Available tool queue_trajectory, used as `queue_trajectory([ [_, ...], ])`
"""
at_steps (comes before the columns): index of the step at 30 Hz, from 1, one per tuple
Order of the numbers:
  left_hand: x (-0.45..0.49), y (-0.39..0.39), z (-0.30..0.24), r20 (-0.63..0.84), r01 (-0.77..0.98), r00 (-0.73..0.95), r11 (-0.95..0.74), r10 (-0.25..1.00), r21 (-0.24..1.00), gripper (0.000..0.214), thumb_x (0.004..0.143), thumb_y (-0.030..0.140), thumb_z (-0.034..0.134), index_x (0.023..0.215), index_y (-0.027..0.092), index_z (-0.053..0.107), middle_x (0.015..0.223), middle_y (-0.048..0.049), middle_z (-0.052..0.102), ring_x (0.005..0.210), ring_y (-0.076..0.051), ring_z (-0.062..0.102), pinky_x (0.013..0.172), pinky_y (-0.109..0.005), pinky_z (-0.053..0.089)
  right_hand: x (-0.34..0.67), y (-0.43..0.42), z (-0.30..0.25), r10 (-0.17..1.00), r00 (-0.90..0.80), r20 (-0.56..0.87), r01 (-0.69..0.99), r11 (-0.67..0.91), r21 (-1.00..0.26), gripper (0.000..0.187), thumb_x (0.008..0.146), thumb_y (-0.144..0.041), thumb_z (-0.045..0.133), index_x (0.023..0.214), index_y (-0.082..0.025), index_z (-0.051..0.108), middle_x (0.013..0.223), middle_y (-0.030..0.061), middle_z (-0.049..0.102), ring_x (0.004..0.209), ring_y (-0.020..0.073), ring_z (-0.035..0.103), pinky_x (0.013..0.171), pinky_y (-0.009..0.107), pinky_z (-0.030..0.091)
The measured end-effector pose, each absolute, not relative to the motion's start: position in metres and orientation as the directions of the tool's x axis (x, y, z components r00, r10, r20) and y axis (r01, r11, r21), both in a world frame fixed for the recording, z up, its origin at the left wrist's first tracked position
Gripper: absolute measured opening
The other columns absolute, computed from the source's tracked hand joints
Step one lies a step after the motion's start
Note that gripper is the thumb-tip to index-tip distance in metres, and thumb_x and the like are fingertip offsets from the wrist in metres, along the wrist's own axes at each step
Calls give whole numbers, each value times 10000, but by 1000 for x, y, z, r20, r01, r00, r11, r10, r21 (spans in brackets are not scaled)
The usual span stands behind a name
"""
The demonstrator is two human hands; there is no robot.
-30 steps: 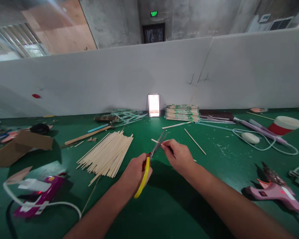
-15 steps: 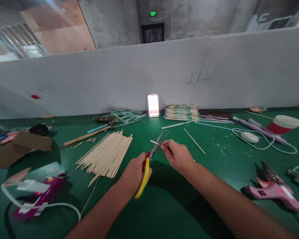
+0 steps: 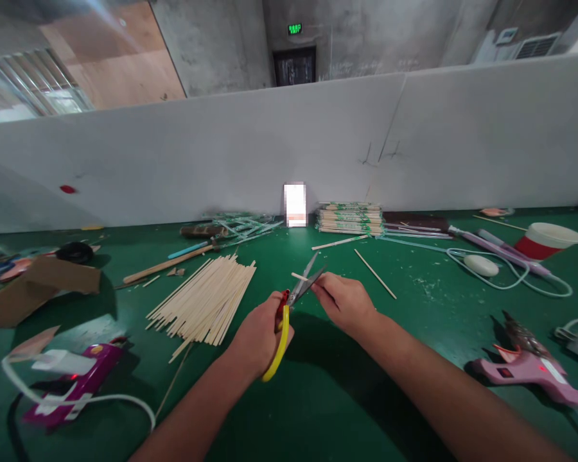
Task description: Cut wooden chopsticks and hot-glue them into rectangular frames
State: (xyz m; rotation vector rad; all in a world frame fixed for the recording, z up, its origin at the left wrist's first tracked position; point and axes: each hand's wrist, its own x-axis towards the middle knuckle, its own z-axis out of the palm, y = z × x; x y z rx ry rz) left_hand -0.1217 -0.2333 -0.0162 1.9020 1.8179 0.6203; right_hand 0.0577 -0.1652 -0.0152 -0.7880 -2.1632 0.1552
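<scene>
My left hand is closed around the yellow and red handles of a pair of scissors, blades pointing up and away. My right hand pinches a thin wooden stick whose free end pokes out left between the parted blades. Both hands hover over the green table. A loose heap of the same pale sticks lies just left of my left hand.
A pink glue gun rests at the right, a magenta one with a white cord at the left. Bundled wrapped sticks sit by the white partition. A red cup, cardboard and cables lie around.
The scissor blades have spread a little wider around the stick. Both hands have stayed in nearly the same place.
</scene>
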Motion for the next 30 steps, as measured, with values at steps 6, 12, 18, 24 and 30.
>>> queue_trajectory([
  [6,-123,-235,-14,18,809,31,-35,999,587,89,728,107,457,765,188,451,659,20,512,593,-119,484,547,-237,291,58,-166,-15,607,-494,623,500,784,-368,274,946,-287,361,917,-193,617,787,54,702,707,149,659,619,233,463],
  [12,-122,-237,-15,48,795,36,-57,998,604,70,735,120,453,730,189,443,618,26,495,556,-114,468,523,-232,284,57,-168,-15,619,-468,631,513,772,-376,259,935,-294,384,922,-192,622,787,47,707,674,144,652,598,233,446],
  [18,-118,-231,-19,-8,756,-20,20,1000,655,197,715,88,469,878,190,508,751,2,590,647,-128,552,589,-226,372,55,-169,-19,709,-303,637,603,660,-448,213,896,-342,467,902,-196,622,733,33,712,595,144,644,536,237,425],
  [24,-120,-230,-19,-17,733,-22,27,1000,679,245,671,61,463,871,189,521,712,22,567,611,-118,534,557,-217,360,55,-168,-18,691,-351,632,580,690,-432,227,916,-339,439,880,-202,617,759,42,725,672,163,678,575,242,451],
  [30,-119,-234,-17,-12,744,-41,38,999,667,86,710,106,462,741,180,492,635,19,551,573,-125,518,508,-220,324,54,-169,-16,690,-363,626,560,698,-446,238,926,-339,423,880,-200,610,724,32,715,639,154,671,552,234,435],
])
